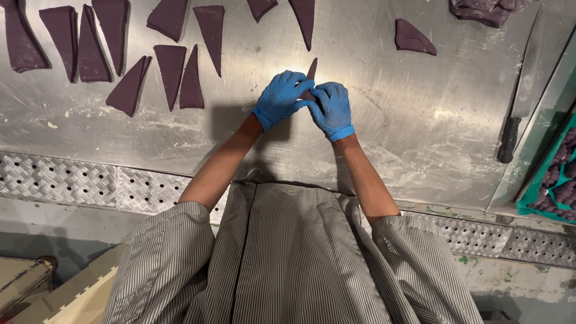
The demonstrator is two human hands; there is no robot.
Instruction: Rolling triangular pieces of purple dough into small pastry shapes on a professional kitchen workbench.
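Both my hands wear blue gloves and meet at the middle of a steel worktop (pixel 384 120). My left hand (pixel 279 98) and my right hand (pixel 332 109) press together on one dark purple dough triangle (pixel 311 69). Only its pointed tip shows above my fingers; the wide end is hidden under them. Several more purple dough triangles (pixel 171 69) lie flat in rows at the far left of the worktop. One folded triangle (pixel 413 38) lies alone to the far right.
A long knife (pixel 523 90) with a black handle lies along the right side of the worktop. A lump of purple dough (pixel 483 10) sits at the top right. A green tray (pixel 549 186) with rolled purple pieces stands at the right edge. Perforated metal runs along the near edge.
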